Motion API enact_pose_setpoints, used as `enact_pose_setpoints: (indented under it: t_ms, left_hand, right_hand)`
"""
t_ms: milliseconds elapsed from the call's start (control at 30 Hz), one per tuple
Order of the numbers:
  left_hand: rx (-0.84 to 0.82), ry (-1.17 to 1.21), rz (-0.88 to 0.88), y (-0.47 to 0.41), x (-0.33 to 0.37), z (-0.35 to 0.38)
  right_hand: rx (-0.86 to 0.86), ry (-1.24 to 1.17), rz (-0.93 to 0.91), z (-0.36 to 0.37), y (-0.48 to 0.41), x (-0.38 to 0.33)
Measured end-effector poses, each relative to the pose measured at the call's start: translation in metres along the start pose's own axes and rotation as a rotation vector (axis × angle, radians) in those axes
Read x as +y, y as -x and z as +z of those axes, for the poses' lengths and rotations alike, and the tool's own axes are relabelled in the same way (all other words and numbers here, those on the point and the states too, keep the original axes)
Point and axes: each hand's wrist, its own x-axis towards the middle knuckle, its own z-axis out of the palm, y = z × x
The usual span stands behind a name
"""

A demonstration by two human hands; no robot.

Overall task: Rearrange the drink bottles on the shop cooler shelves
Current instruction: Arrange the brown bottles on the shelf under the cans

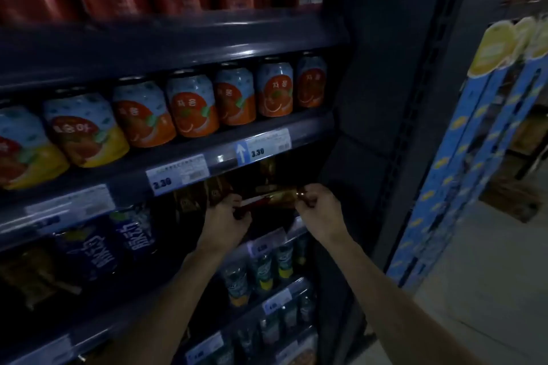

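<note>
Bottle (272, 198), dark brown with a gold label, lies sideways under the 3.30 price tag (177, 175), long axis left-right, cap end right. I see my left hand (226, 221) curled around its base, my right hand (318, 209) pinching the neck.

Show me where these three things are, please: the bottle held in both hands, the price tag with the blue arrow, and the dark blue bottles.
bottle (274, 198), head view, on its gold-brown label.
price tag (268, 144), head view, on its white face.
dark blue bottles (92, 249), head view, on one bottle's label.
</note>
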Motion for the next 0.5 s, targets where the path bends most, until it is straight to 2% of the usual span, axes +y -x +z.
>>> enact_pose_setpoints:
  t_ms: [200, 367, 500]
  left_hand:
    - [0.104, 0.025, -0.051, 0.003, -0.013, 0.012]
    - [0.130, -0.005, -0.107, 0.021, -0.033, 0.017]
    - [0.126, -0.004, -0.112, 0.030, -0.040, 0.019]
  right_hand:
    - [0.054, -0.003, 0.128, 0.008, -0.016, 0.022]
    - [0.030, -0.198, 0.293, 0.019, -0.025, 0.030]
    - [0.053, -0.259, 0.339, 0.026, -0.028, 0.031]
